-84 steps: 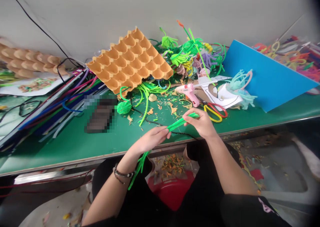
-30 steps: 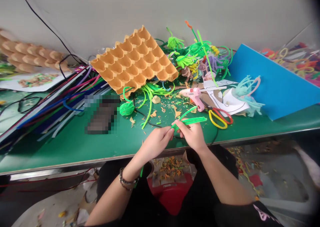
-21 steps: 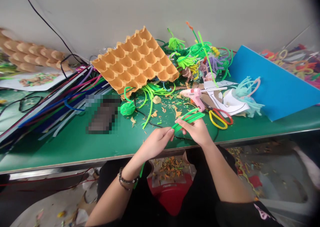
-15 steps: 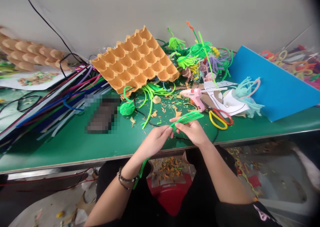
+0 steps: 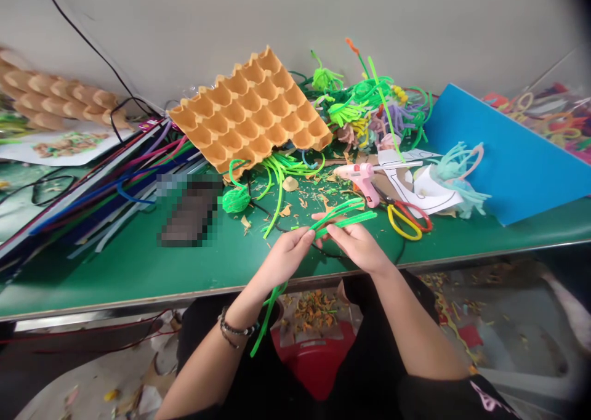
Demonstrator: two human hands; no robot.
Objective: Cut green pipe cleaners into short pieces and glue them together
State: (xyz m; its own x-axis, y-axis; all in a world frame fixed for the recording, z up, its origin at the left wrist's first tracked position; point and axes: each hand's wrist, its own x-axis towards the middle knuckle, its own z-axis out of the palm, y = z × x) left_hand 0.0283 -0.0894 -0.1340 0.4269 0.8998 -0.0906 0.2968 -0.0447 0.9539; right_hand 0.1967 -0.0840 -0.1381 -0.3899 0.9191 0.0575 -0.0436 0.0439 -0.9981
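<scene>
Several green pipe cleaners [image 5: 341,209] run through both my hands above the table's front edge. My left hand [image 5: 292,251] is closed on the bundle, thumb on top, and the long tails hang below its wrist. My right hand [image 5: 354,241] pinches part of the strands with its thumb, close beside the left fingers. The free ends point right in two separated groups. Just beyond the right hand lie a pink glue gun [image 5: 360,177] and scissors [image 5: 406,217] with red and yellow handles. A green pipe-cleaner ball [image 5: 236,199] with a curved stem sits to the left.
A brown egg tray [image 5: 252,109] leans at the back, with green strands below it. Colourful pipe-cleaner pieces [image 5: 369,100] pile up behind. A blue board [image 5: 503,155] stands right, long strips [image 5: 106,186] lie left beside a blurred dark object [image 5: 189,214]. Scraps litter the green table [image 5: 221,266].
The green strands between my hands have spread from one bundle into two groups. The tails under my left wrist have swung slightly to the right and hang lower.
</scene>
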